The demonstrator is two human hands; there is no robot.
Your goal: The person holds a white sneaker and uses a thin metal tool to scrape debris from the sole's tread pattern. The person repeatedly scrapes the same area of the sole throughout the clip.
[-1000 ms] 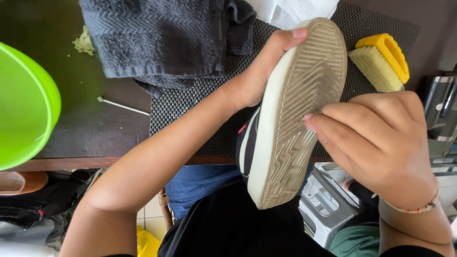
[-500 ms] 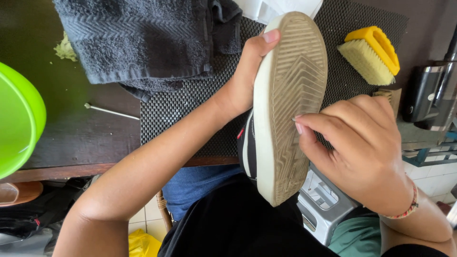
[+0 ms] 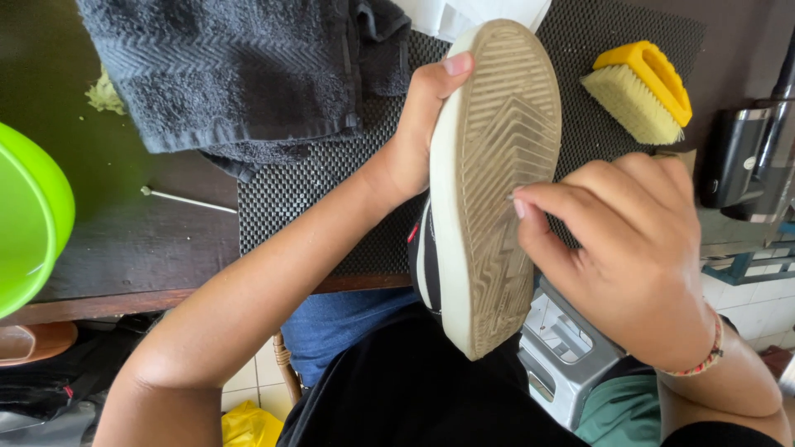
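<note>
The left hand [image 3: 414,141] grips the sneaker [image 3: 489,182] by its side, sole up, above the desk [image 3: 166,240] front edge. The right hand [image 3: 621,248], fingers curled closed, presses fingertips [image 3: 520,203] on the sole. A yellow scrub brush [image 3: 642,91] lies near on the black mesh mat [image 3: 323,199].

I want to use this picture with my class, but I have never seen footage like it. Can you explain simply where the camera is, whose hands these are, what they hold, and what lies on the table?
The camera sits on a person's head and looks down, so both arms belong to that person. There is no machine here.

The left hand grips a shoe by its side, sole turned up toward the camera. The right hand has its fingers pinched together against the grooves of the sole; whether they pinch something small I cannot tell.

On the dark table lies a black mesh mat. A dark grey towel lies partly on it, and a yellow scrubbing brush rests at its right end. A green bowl stands at the left edge, with a thin white stick nearby.
</note>
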